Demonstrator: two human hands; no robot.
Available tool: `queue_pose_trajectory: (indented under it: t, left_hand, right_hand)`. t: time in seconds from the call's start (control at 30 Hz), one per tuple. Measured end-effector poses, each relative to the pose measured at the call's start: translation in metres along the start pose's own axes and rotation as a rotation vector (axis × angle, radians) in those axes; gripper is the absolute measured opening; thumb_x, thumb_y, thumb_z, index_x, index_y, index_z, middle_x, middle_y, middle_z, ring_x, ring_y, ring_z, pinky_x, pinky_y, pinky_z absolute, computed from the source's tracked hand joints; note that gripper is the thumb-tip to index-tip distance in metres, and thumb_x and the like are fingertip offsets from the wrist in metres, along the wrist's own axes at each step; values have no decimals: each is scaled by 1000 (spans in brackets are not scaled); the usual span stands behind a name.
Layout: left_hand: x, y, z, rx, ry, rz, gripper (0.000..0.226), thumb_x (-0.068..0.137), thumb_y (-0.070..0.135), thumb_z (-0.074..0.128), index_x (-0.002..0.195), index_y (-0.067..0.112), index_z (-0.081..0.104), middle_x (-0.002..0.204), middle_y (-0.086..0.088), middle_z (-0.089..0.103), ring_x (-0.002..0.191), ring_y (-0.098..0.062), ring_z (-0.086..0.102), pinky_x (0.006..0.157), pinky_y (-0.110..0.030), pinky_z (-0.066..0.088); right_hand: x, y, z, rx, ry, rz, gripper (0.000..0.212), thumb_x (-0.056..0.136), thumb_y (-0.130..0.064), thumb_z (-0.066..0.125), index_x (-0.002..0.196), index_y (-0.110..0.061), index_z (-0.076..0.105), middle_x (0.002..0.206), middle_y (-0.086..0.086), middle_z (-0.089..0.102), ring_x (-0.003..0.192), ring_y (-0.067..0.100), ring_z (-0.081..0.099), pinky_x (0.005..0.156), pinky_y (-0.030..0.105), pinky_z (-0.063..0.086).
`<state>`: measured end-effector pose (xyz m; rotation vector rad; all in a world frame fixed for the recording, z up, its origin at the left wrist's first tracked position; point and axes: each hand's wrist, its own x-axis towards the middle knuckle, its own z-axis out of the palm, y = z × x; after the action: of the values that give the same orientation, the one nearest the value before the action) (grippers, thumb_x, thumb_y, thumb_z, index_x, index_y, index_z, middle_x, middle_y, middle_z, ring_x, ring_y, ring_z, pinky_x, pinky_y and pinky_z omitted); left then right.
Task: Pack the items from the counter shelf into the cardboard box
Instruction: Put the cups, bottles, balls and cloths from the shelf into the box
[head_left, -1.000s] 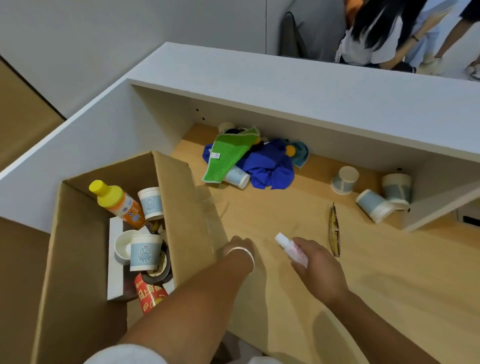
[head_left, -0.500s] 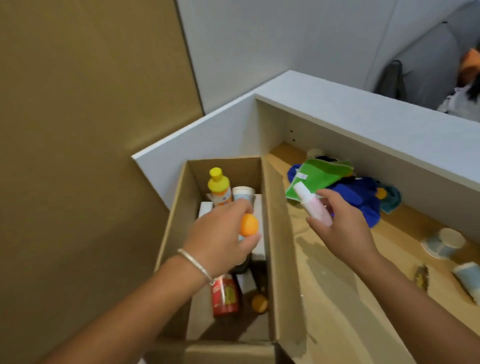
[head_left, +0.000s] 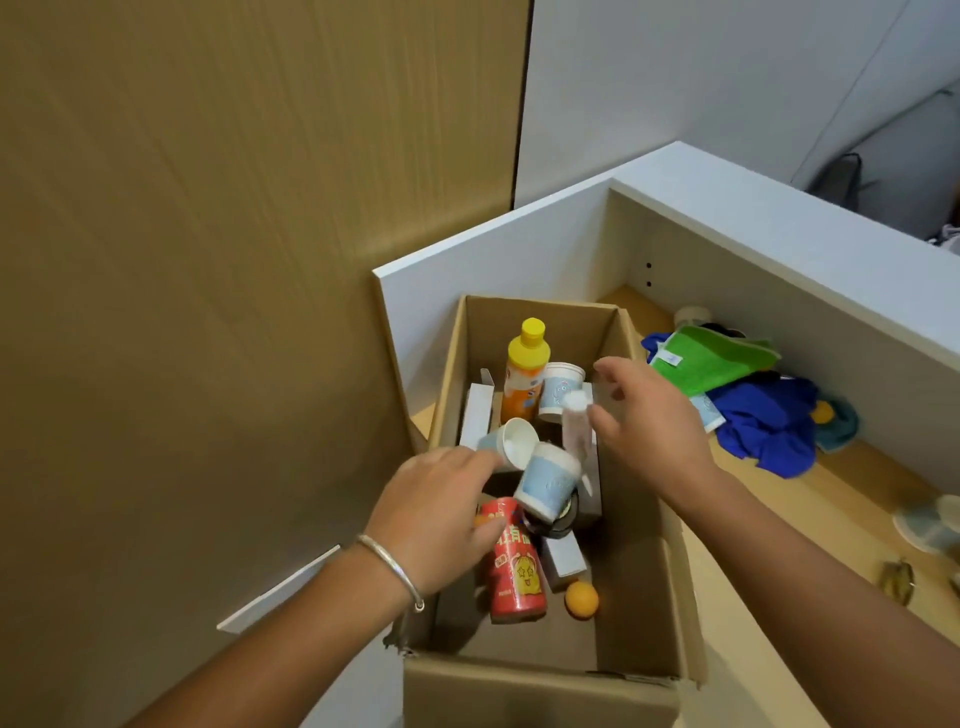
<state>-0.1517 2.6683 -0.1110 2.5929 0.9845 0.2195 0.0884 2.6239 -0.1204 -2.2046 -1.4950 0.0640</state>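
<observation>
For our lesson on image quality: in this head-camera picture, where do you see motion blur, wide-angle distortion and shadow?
Head view: the small white-capped bottle and the right hand beside it are smeared by motion; the white counter top edge bows from lens distortion; soft shadow fills the brown cardboard box around the red can.

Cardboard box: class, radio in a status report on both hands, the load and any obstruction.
Left hand and right hand open over cardboard box. Small pink bottle dropping in, loose. Nothing blocking; cloths remain on shelf.
</observation>
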Motion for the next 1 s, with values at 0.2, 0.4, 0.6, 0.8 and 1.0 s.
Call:
queue_pose_trajectory:
  t: [0.2,0.4,0.6,0.8,1.0]
  left_hand:
    - [4,-6,5,-17,15,130,48,83,51,58,126,35,44,121,13,51,117,-10,43,102,-28,33]
    - [21,27,16,-4,-10,238,61,82,52,57,136,34,35,136,8,41,129,-15,33,111,-39,28]
    - [34,88,38,95,-161,285,79,86,71,32,149,37,-3,160,-3,1,146,-22,-2,117,-49,7]
    - [40,182,82,180,-152,337,79,85,71,29,149,37,-2,160,-5,2,146,-23,0,116,-48,4]
    - [59,292,168,97,-241,329,82,84,62,49,149,28,12,152,-8,25,136,-28,28,108,-41,28]
  right_hand:
    - [-20,8,-3,14,95,127,43,83,-24,67,124,-20,56,119,0,62,105,19,58,80,32,46]
    - [-82,61,-34,-46,187,254,49,81,-26,69,127,-23,53,122,-3,58,113,14,51,88,29,40]
    - [-157,132,-54,-135,134,421,60,78,-30,74,132,-25,48,131,2,54,118,21,48,92,40,43]
    - [-220,216,-70,-119,72,541,70,76,-36,75,138,-23,44,137,2,48,124,23,45,99,46,43]
    - [-264,316,-99,-153,-28,613,77,76,-44,72,142,-27,37,144,3,43,125,25,44,99,44,43]
